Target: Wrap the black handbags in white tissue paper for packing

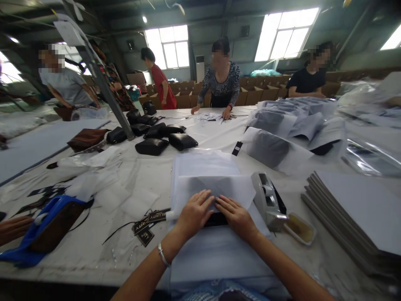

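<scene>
Both my hands lie on a sheet of white tissue paper (241, 188) folded over a dark, flat thing (216, 220), whose black edge shows below my fingers; its kind is mostly hidden. My left hand (196, 211) presses flat on the paper with its fingers stretched out. My right hand (236, 215) does the same from the other side, the fingertips of both hands nearly meeting. Under the wrapped thing is a stack of white sheets (206, 163). Close to my left wrist are several black hang tags (145, 228). A tape dispenser (266, 198) stands right of my right hand.
Black bags (152, 146) lie ahead on the left, near a slanted metal post (106, 83). Tissue-wrapped pieces (266, 146) are heaped at right, behind a stack of grey boards (360, 209). A blue tape dispenser (53, 209) is by another person's hand (14, 230). Several people work across the table.
</scene>
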`<state>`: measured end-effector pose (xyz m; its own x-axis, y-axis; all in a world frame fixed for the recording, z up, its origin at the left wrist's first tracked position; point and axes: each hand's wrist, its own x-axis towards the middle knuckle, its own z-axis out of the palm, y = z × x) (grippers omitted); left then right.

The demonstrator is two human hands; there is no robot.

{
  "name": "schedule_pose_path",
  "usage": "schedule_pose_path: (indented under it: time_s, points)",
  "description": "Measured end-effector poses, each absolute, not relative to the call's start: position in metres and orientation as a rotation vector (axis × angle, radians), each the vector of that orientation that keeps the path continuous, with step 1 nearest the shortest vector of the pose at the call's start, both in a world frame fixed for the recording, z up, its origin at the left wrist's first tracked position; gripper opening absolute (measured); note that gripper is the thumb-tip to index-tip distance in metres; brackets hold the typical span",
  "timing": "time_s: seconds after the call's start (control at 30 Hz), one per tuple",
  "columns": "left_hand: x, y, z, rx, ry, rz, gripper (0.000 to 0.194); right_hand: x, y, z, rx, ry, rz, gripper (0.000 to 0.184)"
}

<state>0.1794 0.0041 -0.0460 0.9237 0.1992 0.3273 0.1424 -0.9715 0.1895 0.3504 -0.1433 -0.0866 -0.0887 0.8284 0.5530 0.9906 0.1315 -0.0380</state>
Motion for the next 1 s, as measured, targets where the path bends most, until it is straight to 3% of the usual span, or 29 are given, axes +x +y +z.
schedule_pose_path:
  time_s: [0.23, 0.37, 0.43, 0.63, 1.0]
  points:
    - [0.169, -0.008, -0.068, 2.954, 0.275, 0.407, 0.046, 0.346, -0.201, -0.072, -1.762, -1.859, 0.021, 0.026]
    - [0.162, -0.013, -0.072, 2.952, 0.284, 0.397, 0.045, 0.333, -0.231, -0.073, -1.772, -1.916, 0.352, 0.039]
    - [0.162, -0.013, -0.072, 2.955, 0.289, 0.387, 0.046, 0.328, -0.236, -0.076, -1.792, -1.932, 0.37, 0.041]
    - [0.162, -0.011, -0.071, 2.942, 0.273, 0.4, 0.046, 0.325, -0.23, -0.09, -1.836, -1.878, 0.394, 0.015]
    - [0.167, 0.001, -0.038, 2.701, 0.299, 0.195, 0.052, 0.336, -0.211, -0.05, -1.931, -1.629, 0.543, 0.021]
